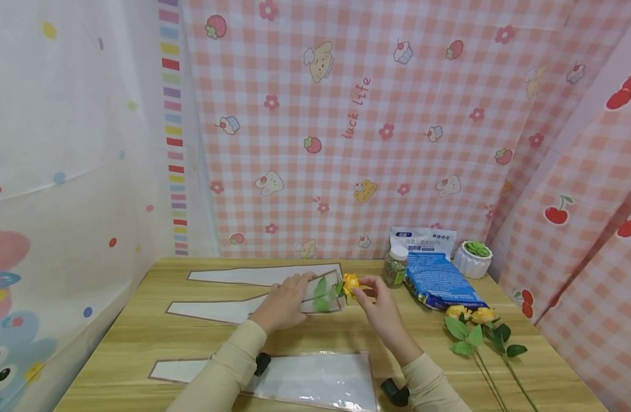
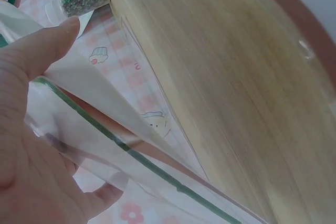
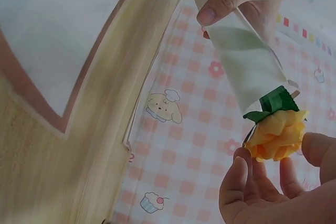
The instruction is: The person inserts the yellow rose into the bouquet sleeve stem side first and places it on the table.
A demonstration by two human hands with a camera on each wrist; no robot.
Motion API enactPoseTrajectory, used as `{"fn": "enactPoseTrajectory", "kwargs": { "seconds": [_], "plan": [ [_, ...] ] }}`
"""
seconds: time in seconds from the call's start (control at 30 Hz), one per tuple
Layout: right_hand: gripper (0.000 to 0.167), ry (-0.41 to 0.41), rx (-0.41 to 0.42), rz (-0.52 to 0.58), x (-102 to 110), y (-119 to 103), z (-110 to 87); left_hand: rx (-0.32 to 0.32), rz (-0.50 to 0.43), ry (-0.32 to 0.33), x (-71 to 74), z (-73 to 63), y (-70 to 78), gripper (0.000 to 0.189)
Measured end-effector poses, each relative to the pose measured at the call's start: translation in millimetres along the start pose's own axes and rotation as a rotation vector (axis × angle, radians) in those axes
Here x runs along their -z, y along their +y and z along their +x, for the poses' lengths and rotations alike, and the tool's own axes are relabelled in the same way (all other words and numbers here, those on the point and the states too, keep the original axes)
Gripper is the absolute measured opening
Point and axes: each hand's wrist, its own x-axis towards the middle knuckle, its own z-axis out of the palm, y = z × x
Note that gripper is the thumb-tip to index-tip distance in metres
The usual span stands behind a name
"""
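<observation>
A yellow artificial rose (image 1: 351,283) lies inside a flat, tapered wrapping sleeve (image 3: 241,61) with a brown border, its bloom and green leaves (image 3: 275,100) at the wide mouth. Through the clear film the green stem (image 2: 126,148) shows in the left wrist view. My left hand (image 1: 284,303) grips the sleeve about its middle, thumb on one face and fingers on the other. With curled fingers and thumb, my right hand (image 1: 379,303) holds the bloom from the right. The sleeve is raised off the table.
Three more sleeves, at the back (image 1: 264,276), middle (image 1: 207,309) and front (image 1: 320,377), lie on the wooden table. Yellow roses (image 1: 470,313) lie at right. Behind them stand a blue bag (image 1: 444,280), a granule jar (image 1: 395,274) and a potted succulent (image 1: 473,263).
</observation>
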Motion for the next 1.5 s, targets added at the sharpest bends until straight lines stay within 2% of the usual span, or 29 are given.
{"fn": "enactPoseTrajectory", "kwargs": {
  "seconds": [0.33, 0.67, 0.8, 0.97, 1.03, 1.3, 1.5],
  "plan": [
    [0.018, 0.015, 0.076, -0.066, -0.3, -0.3, -2.7, -0.031, 0.032, 0.028, -1.6, 0.7, 0.1, 0.097],
    [0.023, -0.017, 0.135, -0.095, -2.5, 1.9, -5.6, -0.014, 0.039, 0.009, -5.8, 0.4, -1.1, 0.098],
    [0.027, -0.026, 0.153, -0.112, -3.0, 2.6, -5.6, -0.003, -0.006, -0.006, -6.8, 1.2, -2.6, 0.098],
    [0.030, -0.055, 0.161, -0.130, -1.6, 5.3, -4.9, 0.024, -0.220, -0.034, -2.0, 2.5, -4.4, 0.100],
    [0.030, -0.064, 0.162, -0.131, -1.0, 5.4, -5.1, 0.029, -0.272, -0.043, -0.5, 3.1, -5.1, 0.100],
    [0.028, -0.096, 0.148, -0.158, -1.7, 2.9, -6.2, 0.017, -0.247, -0.067, -1.3, 2.7, -4.5, 0.098],
    [0.024, -0.147, 0.106, -0.118, -5.6, 4.1, -6.7, 0.013, -0.217, -0.065, -2.5, 2.4, -3.7, 0.099]
  ]
}}
